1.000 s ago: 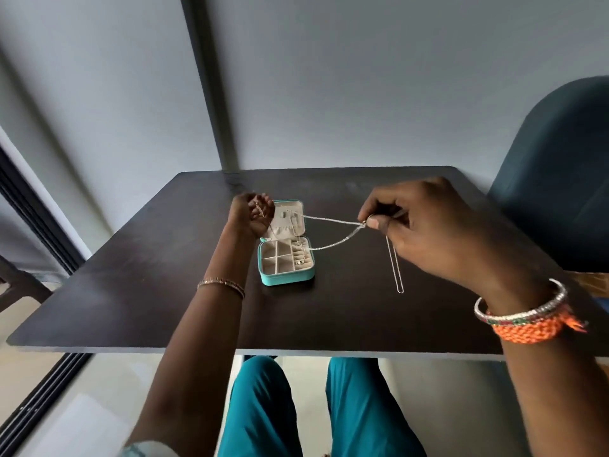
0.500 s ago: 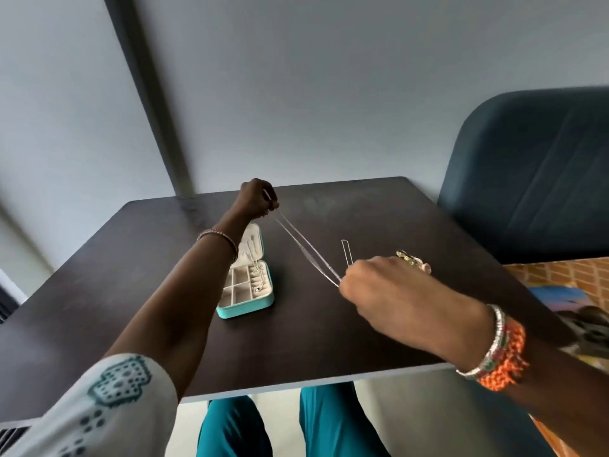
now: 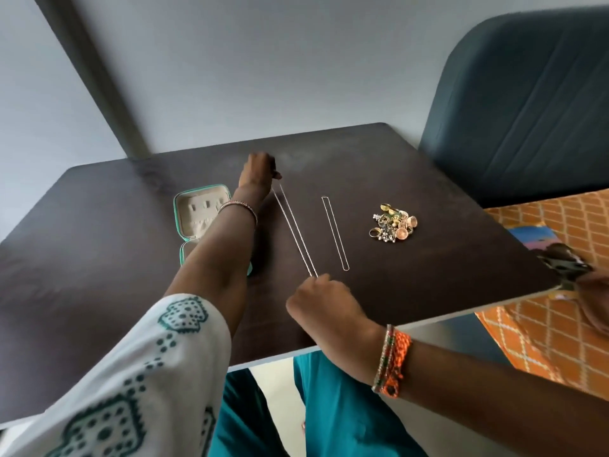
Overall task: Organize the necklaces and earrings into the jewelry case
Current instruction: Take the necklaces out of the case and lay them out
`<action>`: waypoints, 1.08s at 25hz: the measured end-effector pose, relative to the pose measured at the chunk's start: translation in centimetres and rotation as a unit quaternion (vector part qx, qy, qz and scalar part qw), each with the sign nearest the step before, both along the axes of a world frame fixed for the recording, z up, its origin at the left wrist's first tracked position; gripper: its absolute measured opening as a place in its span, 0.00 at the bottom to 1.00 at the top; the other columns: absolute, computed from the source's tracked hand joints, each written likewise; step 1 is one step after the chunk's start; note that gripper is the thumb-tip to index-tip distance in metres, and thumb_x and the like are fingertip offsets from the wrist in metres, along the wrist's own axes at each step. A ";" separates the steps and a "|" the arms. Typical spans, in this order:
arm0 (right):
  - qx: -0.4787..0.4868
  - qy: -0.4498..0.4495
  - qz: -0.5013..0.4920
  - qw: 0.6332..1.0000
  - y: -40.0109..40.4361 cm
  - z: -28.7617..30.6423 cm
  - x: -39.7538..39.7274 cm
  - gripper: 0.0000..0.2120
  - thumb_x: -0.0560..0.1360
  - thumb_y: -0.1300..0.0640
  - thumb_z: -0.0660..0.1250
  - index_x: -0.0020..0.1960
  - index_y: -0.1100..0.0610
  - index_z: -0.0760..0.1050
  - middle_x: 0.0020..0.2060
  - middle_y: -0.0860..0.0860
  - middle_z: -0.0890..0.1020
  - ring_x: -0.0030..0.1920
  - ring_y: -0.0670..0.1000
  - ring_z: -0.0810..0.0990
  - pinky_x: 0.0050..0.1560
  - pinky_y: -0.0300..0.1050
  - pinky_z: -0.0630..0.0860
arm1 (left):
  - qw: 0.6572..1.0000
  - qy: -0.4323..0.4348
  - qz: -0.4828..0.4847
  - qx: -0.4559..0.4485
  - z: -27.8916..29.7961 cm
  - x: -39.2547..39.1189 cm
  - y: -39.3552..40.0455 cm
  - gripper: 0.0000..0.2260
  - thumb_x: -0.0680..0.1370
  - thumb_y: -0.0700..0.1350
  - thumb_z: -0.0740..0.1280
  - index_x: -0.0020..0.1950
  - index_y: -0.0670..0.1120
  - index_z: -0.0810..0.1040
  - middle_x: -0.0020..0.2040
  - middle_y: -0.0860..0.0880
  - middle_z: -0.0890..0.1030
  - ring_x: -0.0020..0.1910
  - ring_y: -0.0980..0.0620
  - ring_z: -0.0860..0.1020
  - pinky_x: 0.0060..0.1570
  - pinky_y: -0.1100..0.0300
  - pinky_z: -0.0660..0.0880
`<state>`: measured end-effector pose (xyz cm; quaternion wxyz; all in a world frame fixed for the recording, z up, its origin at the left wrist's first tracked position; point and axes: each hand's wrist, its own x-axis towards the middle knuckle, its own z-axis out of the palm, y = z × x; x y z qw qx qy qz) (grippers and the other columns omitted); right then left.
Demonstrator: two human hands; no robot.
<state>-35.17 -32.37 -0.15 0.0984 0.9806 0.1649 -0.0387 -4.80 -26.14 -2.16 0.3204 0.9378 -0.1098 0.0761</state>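
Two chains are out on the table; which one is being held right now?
The left-hand necklace, stretched taut between the left hand at its far end and the right hand at its near end. The other necklace lies untouched to its right, nearer the earring pile.

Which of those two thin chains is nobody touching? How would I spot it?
On the dark brown wooden table, look between the person's outstretched arms and the small heap of gold and silver earrings. The thin silver necklace lying flat in a narrow closed loop is it. Its neighbour, the thin silver chain, is pulled taut between both hands.
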 end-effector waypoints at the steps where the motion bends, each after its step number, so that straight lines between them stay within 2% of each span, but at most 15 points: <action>1: 0.012 -0.004 -0.031 0.999 0.1 -0.3 0.0 0.18 0.72 0.78 0.51 0.56 0.70 0.74 0.50 0.64 0.78 0.51 0.63 0.78 0.40 0.53 0.78 | 1.000 0.005 -0.003 0.001 -0.3 0.2 -0.1 0.11 0.71 0.28 0.57 0.42 0.37 0.77 0.42 0.39 0.84 0.44 0.48 0.80 0.41 0.62 0.69; 6: 0.026 0.004 -0.121 0.992 0.4 -0.8 0.2 0.12 0.78 0.73 0.54 0.58 0.73 0.72 0.52 0.67 0.75 0.52 0.65 0.77 0.47 0.56 0.80 | 1.000 0.006 -0.030 0.001 -1.6 1.0 -0.6 0.06 0.71 0.29 0.63 0.42 0.36 0.79 0.40 0.41 0.83 0.44 0.47 0.83 0.44 0.57 0.78; 8: 0.001 0.003 -0.124 0.992 0.7 -1.2 -0.1 0.13 0.77 0.74 0.53 0.58 0.75 0.70 0.53 0.69 0.73 0.52 0.66 0.76 0.48 0.57 0.80 | 0.999 0.001 -0.040 0.018 -1.7 0.9 -0.7 0.04 0.72 0.34 0.69 0.46 0.36 0.80 0.41 0.43 0.81 0.44 0.50 0.79 0.45 0.59 0.74; 11: -0.049 0.013 -0.123 0.991 1.2 -1.8 -0.7 0.13 0.77 0.74 0.53 0.59 0.76 0.69 0.55 0.72 0.72 0.53 0.69 0.75 0.49 0.56 0.80 | 0.999 -0.004 -0.045 0.024 -1.6 1.0 -0.6 0.07 0.73 0.39 0.71 0.48 0.38 0.82 0.45 0.41 0.83 0.48 0.46 0.79 0.45 0.57 0.71; 13: -0.061 0.023 -0.112 0.992 1.2 -1.8 -0.8 0.14 0.77 0.74 0.53 0.61 0.77 0.67 0.58 0.74 0.71 0.55 0.71 0.75 0.49 0.56 0.80 | 0.999 -0.007 -0.045 0.020 -1.7 1.0 -0.6 0.06 0.72 0.39 0.70 0.47 0.39 0.82 0.46 0.41 0.83 0.50 0.45 0.80 0.46 0.58 0.72; 18: -0.035 0.042 -0.100 0.993 0.8 -0.4 -0.7 0.14 0.79 0.71 0.54 0.62 0.73 0.70 0.59 0.71 0.72 0.56 0.69 0.76 0.50 0.55 0.80 | 0.999 0.001 -0.036 -0.001 -2.0 1.1 -0.6 0.05 0.75 0.37 0.67 0.48 0.38 0.81 0.43 0.43 0.83 0.44 0.50 0.79 0.40 0.65 0.67; 21: 0.054 0.020 -0.096 0.994 0.1 1.0 -0.5 0.12 0.78 0.70 0.56 0.57 0.66 0.75 0.54 0.63 0.78 0.54 0.63 0.79 0.46 0.51 0.78 | 0.999 0.001 -0.025 -0.020 -2.1 1.0 -0.5 0.08 0.77 0.38 0.65 0.51 0.36 0.81 0.49 0.38 0.83 0.49 0.45 0.80 0.46 0.61 0.70; 23: 0.140 0.008 -0.105 0.985 -0.8 1.6 0.0 0.09 0.77 0.67 0.61 0.54 0.60 0.75 0.52 0.57 0.79 0.53 0.59 0.81 0.45 0.48 0.76 | 0.999 0.022 -0.003 -0.031 -2.0 0.9 0.0 0.10 0.77 0.37 0.62 0.53 0.37 0.81 0.52 0.38 0.82 0.48 0.47 0.78 0.48 0.61 0.69; 25: 0.228 0.000 -0.137 0.964 -2.2 1.1 0.9 0.04 0.77 0.59 0.66 0.51 0.58 0.75 0.50 0.56 0.80 0.52 0.58 0.81 0.46 0.48 0.76 | 0.997 0.049 0.018 -0.050 -2.2 1.2 0.5 0.11 0.79 0.41 0.61 0.57 0.38 0.80 0.56 0.39 0.81 0.54 0.47 0.78 0.50 0.62 0.69; 27: 0.317 0.035 -0.204 0.926 -3.5 -0.2 2.2 0.10 0.74 0.52 0.70 0.47 0.58 0.75 0.47 0.56 0.82 0.47 0.58 0.82 0.46 0.48 0.78 | 0.997 0.063 0.016 -0.053 -2.4 1.1 0.6 0.13 0.79 0.46 0.64 0.59 0.39 0.79 0.57 0.41 0.81 0.59 0.46 0.77 0.54 0.60 0.70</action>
